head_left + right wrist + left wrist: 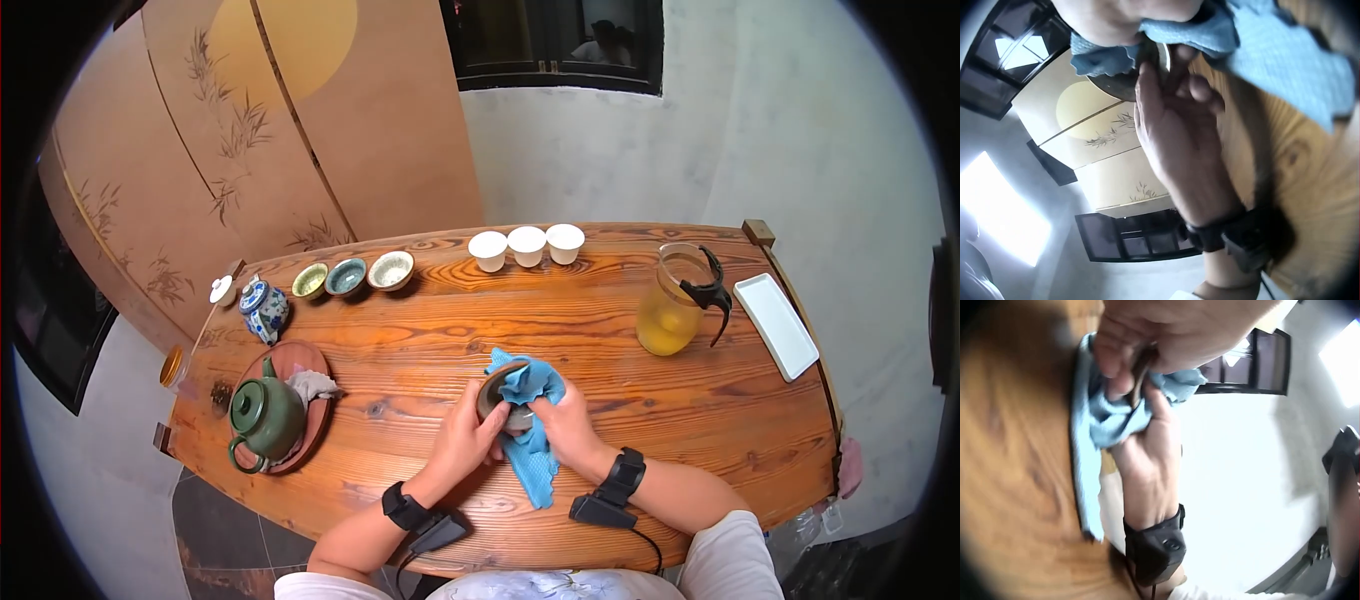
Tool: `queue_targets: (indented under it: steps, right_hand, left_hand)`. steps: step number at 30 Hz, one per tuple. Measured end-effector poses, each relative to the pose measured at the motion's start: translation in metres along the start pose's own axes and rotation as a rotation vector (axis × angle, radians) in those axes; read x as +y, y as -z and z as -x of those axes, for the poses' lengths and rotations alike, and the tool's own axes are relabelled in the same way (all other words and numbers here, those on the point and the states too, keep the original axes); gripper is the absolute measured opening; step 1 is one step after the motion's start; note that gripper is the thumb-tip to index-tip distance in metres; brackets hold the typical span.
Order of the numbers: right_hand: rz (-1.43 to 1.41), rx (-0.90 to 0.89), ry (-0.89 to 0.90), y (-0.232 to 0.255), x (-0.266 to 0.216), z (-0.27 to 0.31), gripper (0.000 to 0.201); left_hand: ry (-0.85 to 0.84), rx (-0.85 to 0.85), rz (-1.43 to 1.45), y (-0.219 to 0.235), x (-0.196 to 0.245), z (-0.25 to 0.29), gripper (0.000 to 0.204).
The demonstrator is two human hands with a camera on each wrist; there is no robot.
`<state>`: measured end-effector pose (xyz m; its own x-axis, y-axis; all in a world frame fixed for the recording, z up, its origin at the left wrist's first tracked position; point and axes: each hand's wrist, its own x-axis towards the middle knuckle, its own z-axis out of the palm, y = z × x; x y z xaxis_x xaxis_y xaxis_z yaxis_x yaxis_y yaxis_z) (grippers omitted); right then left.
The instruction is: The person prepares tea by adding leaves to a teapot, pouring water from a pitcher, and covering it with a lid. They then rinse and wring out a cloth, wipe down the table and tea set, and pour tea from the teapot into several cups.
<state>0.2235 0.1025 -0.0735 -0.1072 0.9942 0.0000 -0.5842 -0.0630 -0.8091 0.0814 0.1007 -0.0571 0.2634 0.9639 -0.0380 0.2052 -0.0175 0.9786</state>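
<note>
Above the front middle of the table, my left hand (462, 437) grips a dark, brownish-grey bowl (489, 396) by its side, the thumb near the rim. The bowl is tilted. My right hand (572, 430) pinches a light blue cloth (537, 474) against the bowl; part of the cloth is tucked over the rim into it, and a long end hangs toward the table. In the left wrist view, the bowl's rim (1140, 375) shows between my left fingers, with the cloth (1088, 494) beside it. The right wrist view shows the cloth (1285, 59) bunched under my right hand (1129, 17).
Left on the wooden table (400, 330) are a green teapot (268, 418) on a round brown tray (312, 440) and a blue-and-white pot (264, 308). Several small bowls (391, 270) and white cups (527, 245) line the back. Right stand a glass pitcher (668, 310) and a white tray (776, 325).
</note>
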Motion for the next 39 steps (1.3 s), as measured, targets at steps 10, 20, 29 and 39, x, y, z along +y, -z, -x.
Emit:
queue_targets:
  steps: [10,20,29,39]
  right_hand:
    - [1.118,-0.253,0.790,-0.005,-0.032,-0.004,0.051]
    - [-0.067,-0.201,-0.015,0.002,0.022,0.003,0.024]
    - [0.880,-0.119,0.470,0.002,-0.022,-0.007,0.035]
    - [1.077,-0.103,0.283,0.006,-0.019,-0.022,0.015]
  left_hand:
    - [-0.493,0.228,-0.666,0.015,0.012,0.004,0.028]
    - [-0.092,0.084,0.509,-0.010,-0.008,0.003,0.021]
    - [-0.576,0.279,-0.629,0.016,0.021,0.000,0.039]
    - [-0.348,0.159,-0.712,0.029,0.020,-0.024,0.026]
